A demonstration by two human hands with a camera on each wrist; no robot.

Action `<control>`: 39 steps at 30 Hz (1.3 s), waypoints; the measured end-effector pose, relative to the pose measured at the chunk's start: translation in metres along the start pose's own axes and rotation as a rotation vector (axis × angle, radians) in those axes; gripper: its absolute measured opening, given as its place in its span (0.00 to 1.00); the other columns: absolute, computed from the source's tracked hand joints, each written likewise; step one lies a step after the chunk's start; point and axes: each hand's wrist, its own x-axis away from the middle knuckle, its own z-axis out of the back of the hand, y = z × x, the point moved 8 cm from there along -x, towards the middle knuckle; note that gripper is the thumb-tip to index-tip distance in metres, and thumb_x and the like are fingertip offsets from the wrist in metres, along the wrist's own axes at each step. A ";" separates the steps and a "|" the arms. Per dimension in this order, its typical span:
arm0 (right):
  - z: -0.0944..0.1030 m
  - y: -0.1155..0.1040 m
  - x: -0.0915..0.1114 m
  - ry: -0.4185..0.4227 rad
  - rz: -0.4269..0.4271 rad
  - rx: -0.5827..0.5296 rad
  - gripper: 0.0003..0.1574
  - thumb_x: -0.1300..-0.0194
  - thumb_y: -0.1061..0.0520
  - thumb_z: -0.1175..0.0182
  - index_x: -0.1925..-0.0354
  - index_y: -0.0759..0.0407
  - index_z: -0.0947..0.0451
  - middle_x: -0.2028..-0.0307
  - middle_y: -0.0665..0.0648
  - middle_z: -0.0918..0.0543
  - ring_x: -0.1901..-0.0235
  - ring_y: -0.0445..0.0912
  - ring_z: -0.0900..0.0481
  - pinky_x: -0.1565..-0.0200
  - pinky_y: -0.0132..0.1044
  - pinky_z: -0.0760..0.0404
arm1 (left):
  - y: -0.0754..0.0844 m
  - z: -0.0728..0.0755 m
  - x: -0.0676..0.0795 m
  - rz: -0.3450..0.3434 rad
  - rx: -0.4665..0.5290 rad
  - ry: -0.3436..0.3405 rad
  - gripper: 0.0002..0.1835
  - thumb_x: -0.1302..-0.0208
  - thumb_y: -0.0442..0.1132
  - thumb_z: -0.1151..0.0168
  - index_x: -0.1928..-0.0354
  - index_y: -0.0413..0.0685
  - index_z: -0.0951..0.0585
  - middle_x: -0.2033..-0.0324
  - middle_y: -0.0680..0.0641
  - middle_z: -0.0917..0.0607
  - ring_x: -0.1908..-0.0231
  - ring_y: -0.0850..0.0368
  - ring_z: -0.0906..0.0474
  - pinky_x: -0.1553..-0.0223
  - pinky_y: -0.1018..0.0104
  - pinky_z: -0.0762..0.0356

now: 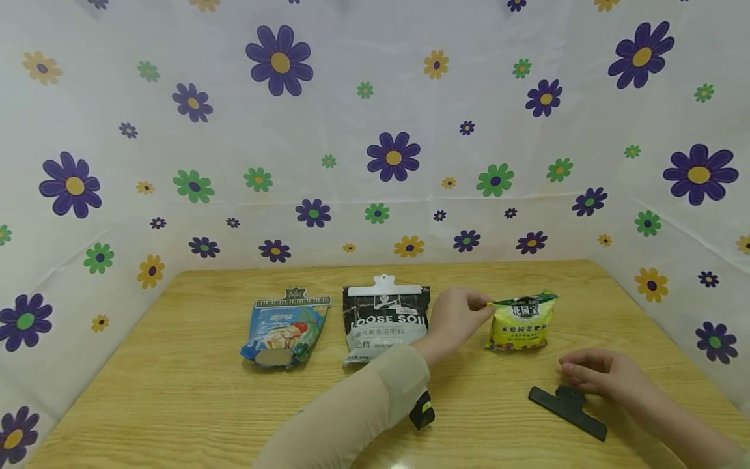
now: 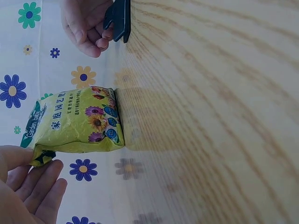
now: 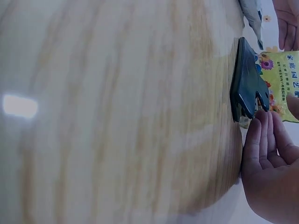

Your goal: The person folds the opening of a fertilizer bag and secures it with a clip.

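Note:
A yellow bag (image 1: 520, 327) printed "Garden baby" stands upright at the right of the table. My left hand (image 1: 456, 320) pinches its upper left corner between thumb and fingers; the left wrist view shows the bag (image 2: 77, 121) with its base on the table. Closer to me lies a black bag clip (image 1: 567, 410). Beside its handle is my right hand (image 1: 612, 376), fingers loosely extended and holding nothing. In the right wrist view the fingertips (image 3: 262, 116) are right by the clip (image 3: 250, 81); whether they touch it I cannot tell.
A blue bag (image 1: 284, 335) with a dark clip (image 1: 293, 300) across its top stands at left. Next to it is a black and grey "LOOSE SOIL" bag (image 1: 383, 326) wearing a white clip (image 1: 384, 286). A flowered cloth (image 1: 351, 117) borders the table's back and sides.

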 end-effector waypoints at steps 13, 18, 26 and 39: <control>-0.004 0.002 -0.001 0.005 -0.008 0.139 0.31 0.22 0.51 0.36 0.36 0.76 0.24 0.44 0.61 0.11 0.58 0.27 0.17 0.53 0.27 0.13 | -0.002 -0.001 0.000 -0.005 0.003 0.000 0.07 0.28 0.40 0.29 0.53 0.50 0.07 0.59 0.51 0.05 0.61 0.64 0.11 0.60 0.76 0.15; -0.005 0.000 -0.001 -0.004 0.014 0.195 0.29 0.21 0.51 0.36 0.38 0.75 0.22 0.46 0.60 0.11 0.59 0.28 0.19 0.56 0.27 0.18 | -0.002 -0.001 0.000 -0.009 0.004 0.004 0.07 0.28 0.40 0.29 0.54 0.50 0.07 0.59 0.51 0.05 0.61 0.64 0.11 0.62 0.77 0.16; -0.008 -0.002 0.000 -0.047 0.052 0.202 0.28 0.23 0.53 0.35 0.39 0.76 0.22 0.49 0.58 0.11 0.60 0.30 0.18 0.57 0.28 0.16 | -0.002 0.000 -0.001 0.003 0.000 0.008 0.06 0.28 0.40 0.29 0.54 0.51 0.07 0.60 0.51 0.05 0.62 0.65 0.12 0.63 0.77 0.17; -0.011 -0.006 0.003 -0.095 0.138 0.206 0.25 0.27 0.59 0.31 0.42 0.77 0.22 0.50 0.61 0.12 0.62 0.30 0.20 0.59 0.29 0.16 | -0.002 0.000 -0.001 0.006 0.012 0.007 0.06 0.28 0.40 0.29 0.54 0.51 0.07 0.60 0.52 0.05 0.62 0.65 0.12 0.64 0.77 0.17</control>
